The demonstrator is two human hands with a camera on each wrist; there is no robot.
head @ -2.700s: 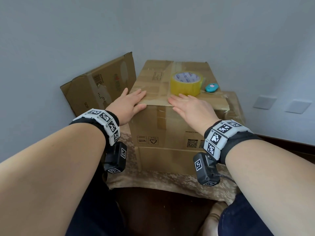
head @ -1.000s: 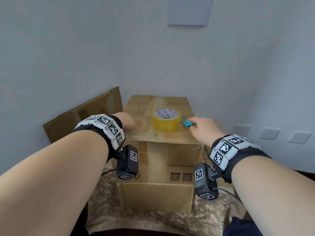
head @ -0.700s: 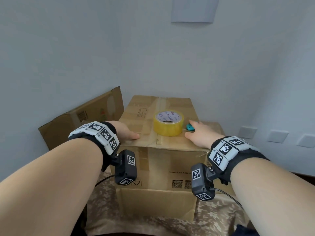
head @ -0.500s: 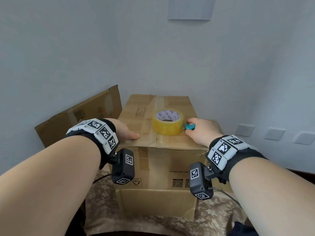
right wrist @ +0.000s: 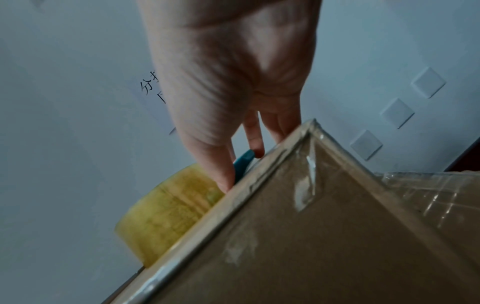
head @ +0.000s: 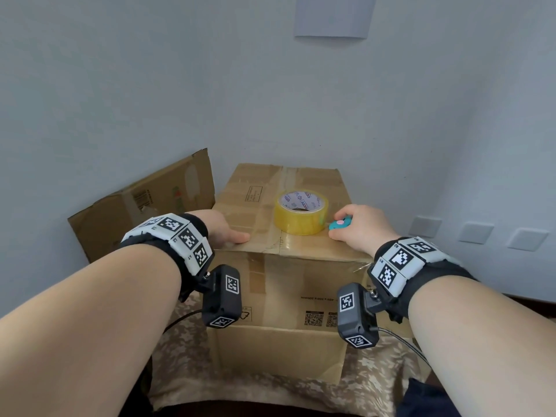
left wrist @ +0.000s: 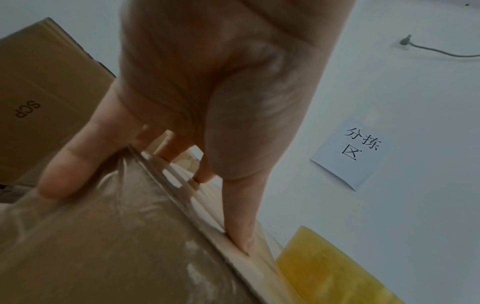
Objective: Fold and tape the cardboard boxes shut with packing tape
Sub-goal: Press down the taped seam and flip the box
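Observation:
A brown cardboard box (head: 285,284) with its flaps down stands in front of me on a cloth-covered surface (head: 180,353). A yellow roll of packing tape (head: 301,218) lies on its top. My left hand (head: 224,228) rests flat on the top's near left edge, with its fingers (left wrist: 241,226) pressing the cardboard. Just right of the roll, my right hand (head: 359,225) pinches a small teal cutter (head: 339,225) between thumb and fingers. The right wrist view shows the cutter (right wrist: 242,164) beside the tape roll (right wrist: 168,216), at the box's edge (right wrist: 259,181).
A flattened cardboard box (head: 144,212) leans against the wall at the left, close to the main box. A paper sheet (head: 334,13) hangs on the wall above. Wall plates (head: 475,233) sit at the right. The walls close in behind and on both sides.
My right hand left the box's front edge, went right past the roll to the cutter and curled round it. The left hand stays on the box top.

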